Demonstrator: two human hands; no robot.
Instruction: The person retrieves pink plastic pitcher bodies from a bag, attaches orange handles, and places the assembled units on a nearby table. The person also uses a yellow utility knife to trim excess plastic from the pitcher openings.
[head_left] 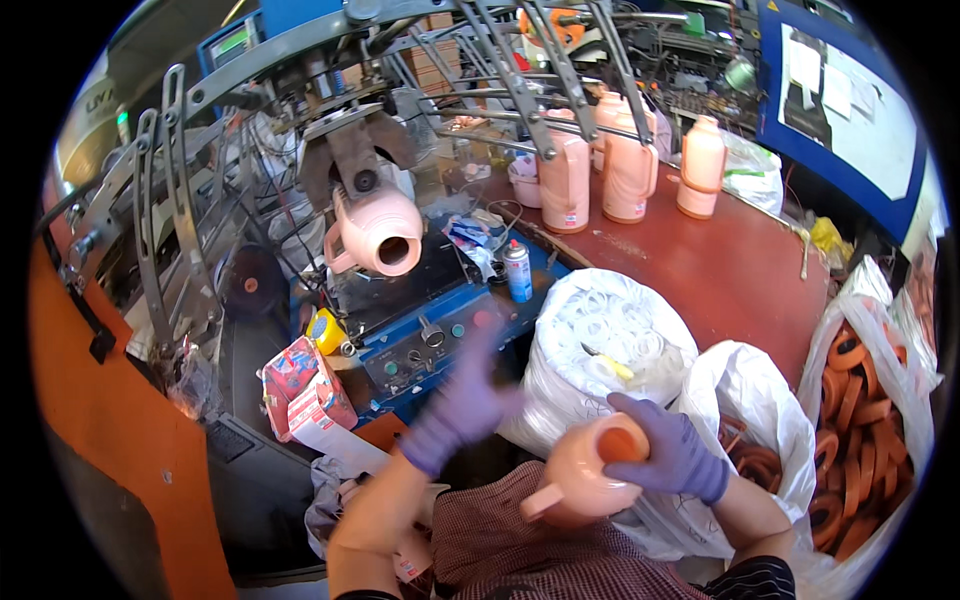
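Observation:
A pink plastic thermos flask shell (570,470) with a side handle lies tilted in front of my apron, its round mouth facing up and to the right. My right hand (670,447), in a purple glove, is shut on it near the mouth. My left hand (465,405), gloved the same way, is blurred by motion, fingers stretched and apart, holding nothing. It is over the near edge of a blue control panel (410,355) with several buttons. Beyond it, another pink flask shell (375,232) hangs in the machine's clamp (360,160), mouth toward me.
Pink flasks (567,180) stand on the red-brown table (720,270). A spray can (517,272) is beside the panel. White sacks hold clear plastic rings (610,320) and brown-orange parts (855,430). Metal linkage arms (490,60) reach overhead. A box of small items (307,385) is at left.

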